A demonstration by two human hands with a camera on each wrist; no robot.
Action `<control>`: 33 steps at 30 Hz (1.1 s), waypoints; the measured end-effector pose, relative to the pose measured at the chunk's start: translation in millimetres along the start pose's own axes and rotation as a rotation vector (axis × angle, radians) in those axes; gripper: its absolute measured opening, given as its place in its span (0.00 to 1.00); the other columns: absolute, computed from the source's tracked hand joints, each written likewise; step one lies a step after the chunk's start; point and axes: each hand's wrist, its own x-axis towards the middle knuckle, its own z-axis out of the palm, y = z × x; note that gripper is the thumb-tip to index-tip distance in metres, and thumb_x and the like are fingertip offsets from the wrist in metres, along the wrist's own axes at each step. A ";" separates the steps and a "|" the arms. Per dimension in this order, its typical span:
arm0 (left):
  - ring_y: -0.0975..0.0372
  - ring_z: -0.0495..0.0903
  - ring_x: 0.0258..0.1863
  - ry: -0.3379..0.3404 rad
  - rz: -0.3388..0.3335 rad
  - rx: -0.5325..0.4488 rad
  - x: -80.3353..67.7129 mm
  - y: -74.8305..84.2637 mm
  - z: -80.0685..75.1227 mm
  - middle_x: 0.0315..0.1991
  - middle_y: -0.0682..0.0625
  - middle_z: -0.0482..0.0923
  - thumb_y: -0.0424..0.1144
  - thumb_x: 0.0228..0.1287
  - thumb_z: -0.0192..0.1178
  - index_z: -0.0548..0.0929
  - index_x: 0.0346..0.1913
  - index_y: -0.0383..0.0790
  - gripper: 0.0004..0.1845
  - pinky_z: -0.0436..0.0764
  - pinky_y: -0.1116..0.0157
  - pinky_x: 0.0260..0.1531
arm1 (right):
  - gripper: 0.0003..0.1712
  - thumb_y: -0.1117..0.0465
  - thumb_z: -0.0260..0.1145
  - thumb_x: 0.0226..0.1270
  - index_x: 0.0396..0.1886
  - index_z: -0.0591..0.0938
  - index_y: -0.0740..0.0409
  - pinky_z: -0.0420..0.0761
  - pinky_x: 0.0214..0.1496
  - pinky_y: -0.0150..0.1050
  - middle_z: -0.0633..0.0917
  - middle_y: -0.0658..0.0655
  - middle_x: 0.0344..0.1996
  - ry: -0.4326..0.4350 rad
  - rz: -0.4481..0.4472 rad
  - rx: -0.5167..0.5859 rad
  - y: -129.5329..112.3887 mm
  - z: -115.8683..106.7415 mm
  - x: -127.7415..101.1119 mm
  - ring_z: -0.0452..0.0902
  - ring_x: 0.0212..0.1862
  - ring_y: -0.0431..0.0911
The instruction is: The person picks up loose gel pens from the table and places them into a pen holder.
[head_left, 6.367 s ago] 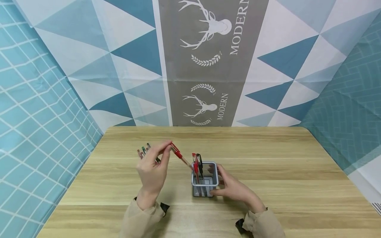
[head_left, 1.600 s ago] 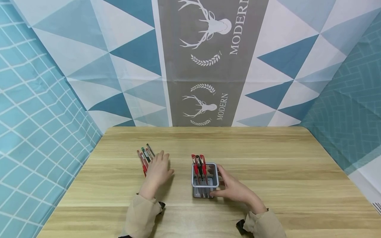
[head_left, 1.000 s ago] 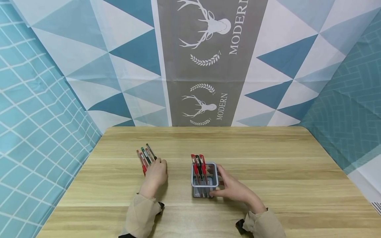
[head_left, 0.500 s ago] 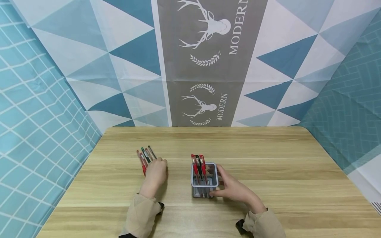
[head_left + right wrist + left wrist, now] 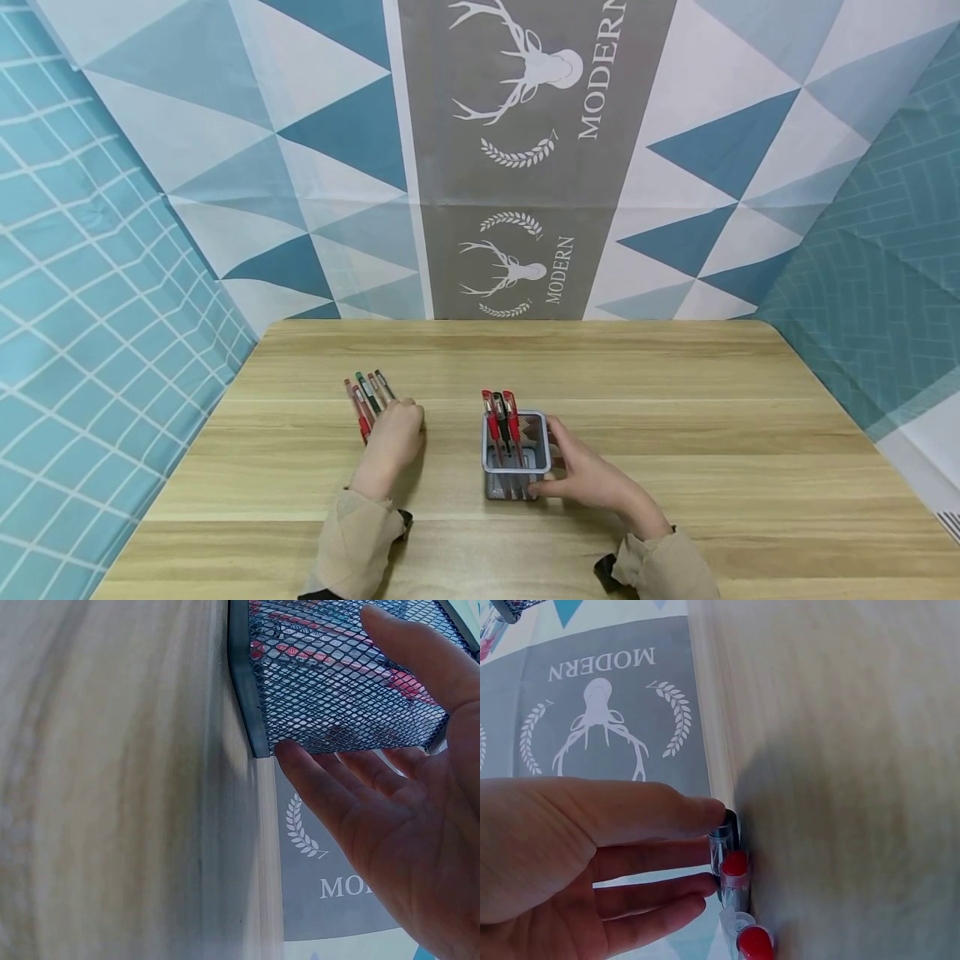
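My left hand [image 5: 396, 429] is over the near ends of several gel pens [image 5: 360, 403] lying side by side on the table's left. In the left wrist view its thumb and fingers pinch the end of a black gel pen [image 5: 721, 846]; red-tipped pens [image 5: 736, 871] lie beside it. My right hand [image 5: 588, 477] grips a square metal-mesh pen holder [image 5: 516, 470] from its right side, thumb on the near face and fingers round the far one. Two red pens [image 5: 492, 427] and a black pen [image 5: 502, 415] stand in the holder, leaning on its left part.
The wooden table [image 5: 675, 400] runs back to a patterned cloth wall [image 5: 525, 250]. Blue cloth hangs along its left side [image 5: 97, 300] and teal cloth at the right [image 5: 885, 275]. Bare wood lies between the pens and the holder.
A red pen once held in my left hand now stands in the holder. The left hand has returned to the lying pens and its fingers have closed on a black one, which has shifted slightly.
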 end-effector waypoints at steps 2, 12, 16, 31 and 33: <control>0.52 0.74 0.25 -0.005 -0.001 -0.010 0.4 0.4 -0.3 0.21 0.45 0.74 0.24 0.42 0.63 0.78 0.19 0.33 0.04 0.75 0.57 0.27 | 0.51 0.58 0.72 0.48 0.67 0.51 0.45 0.76 0.51 0.44 0.70 0.62 0.55 0.000 -0.003 0.000 0.4 0.2 -0.1 0.75 0.49 0.50; 0.56 0.73 0.23 0.049 0.013 -0.017 2.5 1.2 1.6 0.21 0.48 0.76 0.29 0.48 0.63 0.80 0.20 0.36 0.05 0.75 0.60 0.25 | 0.51 0.58 0.72 0.47 0.67 0.52 0.46 0.76 0.50 0.41 0.71 0.61 0.55 -0.001 -0.012 -0.007 0.7 -0.1 0.2 0.75 0.49 0.50; 0.56 0.76 0.25 0.157 0.049 0.015 4.7 1.8 2.3 0.24 0.50 0.79 0.34 0.50 0.65 0.82 0.23 0.41 0.03 0.76 0.58 0.29 | 0.51 0.58 0.72 0.47 0.67 0.51 0.46 0.76 0.51 0.41 0.71 0.61 0.55 0.001 -0.016 -0.014 0.6 -0.6 0.1 0.75 0.50 0.51; 0.56 0.82 0.30 0.563 0.153 -0.045 10.8 5.6 -5.9 0.29 0.49 0.83 0.37 0.54 0.64 0.84 0.33 0.41 0.04 0.77 0.58 0.37 | 0.50 0.57 0.72 0.47 0.67 0.53 0.45 0.75 0.51 0.41 0.71 0.61 0.54 0.001 -0.012 -0.015 1.3 -0.5 -0.1 0.75 0.50 0.52; 0.56 0.82 0.29 0.613 0.157 -0.058 11.3 5.3 -6.5 0.29 0.49 0.83 0.37 0.54 0.64 0.84 0.33 0.40 0.05 0.78 0.58 0.36 | 0.50 0.57 0.72 0.47 0.67 0.53 0.45 0.75 0.51 0.41 0.71 0.61 0.54 0.000 -0.014 -0.012 1.1 -0.7 0.0 0.75 0.50 0.52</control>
